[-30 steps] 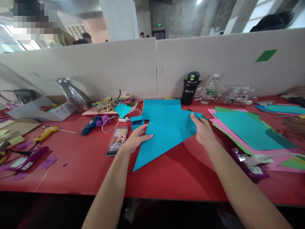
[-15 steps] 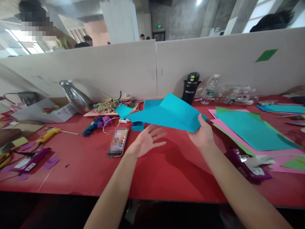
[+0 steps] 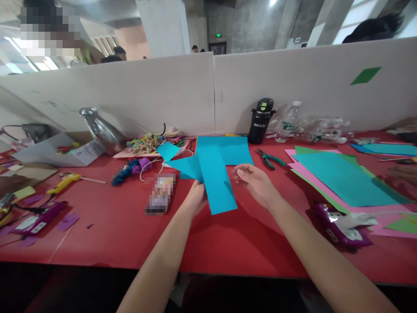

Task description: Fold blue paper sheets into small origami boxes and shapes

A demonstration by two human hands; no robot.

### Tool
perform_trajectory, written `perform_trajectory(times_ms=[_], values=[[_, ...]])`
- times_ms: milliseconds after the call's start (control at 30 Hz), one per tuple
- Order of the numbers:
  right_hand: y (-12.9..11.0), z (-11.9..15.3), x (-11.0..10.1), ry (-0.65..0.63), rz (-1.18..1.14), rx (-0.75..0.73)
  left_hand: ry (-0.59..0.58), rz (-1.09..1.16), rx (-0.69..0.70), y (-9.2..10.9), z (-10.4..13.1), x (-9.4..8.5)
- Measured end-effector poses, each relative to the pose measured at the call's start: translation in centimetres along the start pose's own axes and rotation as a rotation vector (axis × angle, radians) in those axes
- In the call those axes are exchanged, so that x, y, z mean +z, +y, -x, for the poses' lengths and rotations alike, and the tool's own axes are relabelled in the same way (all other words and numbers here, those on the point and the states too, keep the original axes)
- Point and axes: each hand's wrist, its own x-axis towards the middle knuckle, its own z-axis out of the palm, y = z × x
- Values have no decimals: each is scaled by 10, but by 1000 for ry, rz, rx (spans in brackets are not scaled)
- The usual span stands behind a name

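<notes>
My left hand point(image 3: 196, 198) grips a folded sheet of blue paper point(image 3: 216, 182) from beneath, its fingers partly hidden behind the sheet. One panel of the paper slants down toward me and another part sticks out to the left. To the right of the paper, my right hand point(image 3: 256, 180) is apart from it, fingers loosely curled and spread, holding nothing. Behind, a flat blue sheet point(image 3: 239, 150) lies on the red table point(image 3: 228, 248). A phone point(image 3: 160, 194) rests left of my left hand. Teal-handled pliers point(image 3: 270, 159) lie beyond my right hand.
Stacked coloured paper point(image 3: 345, 178) and a purple power strip point(image 3: 340, 228) are on the right. A black bottle point(image 3: 261, 121) stands by the white partition point(image 3: 163, 95). Leftward are a steel flask point(image 3: 102, 130), a yellow glue gun point(image 3: 67, 182) and another purple strip point(image 3: 39, 219).
The blue paper has turned and shifted left, with a panel now hanging toward me. My left hand has taken hold of it; my right hand has let go. The pliers are now uncovered.
</notes>
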Motion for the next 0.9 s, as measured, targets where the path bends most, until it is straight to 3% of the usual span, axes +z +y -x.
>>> perform_trajectory(times_ms=[100,167,300,433,500,667,767,900], values=[[1,0,-3,-125,126,193,-156,-111,-96,3,4,-3],[1,1,-3,-177,165,243,-248,-153,-143,7,6,-4],[2,0,2,32,61,140,-360,-56,-136,18,10,-4],[4,-3,5,276,-25,-32,-582,3,-69,24,13,-3],[4,-2,6,308,5,-74,-547,-82,26,21,13,-2],[-2,5,11,205,210,-132,-210,-218,191,10,5,1],[-6,6,9,131,244,-145,-153,-280,248,10,1,-2],[-16,2,-3,255,242,-258,-118,-305,296,19,1,-7]])
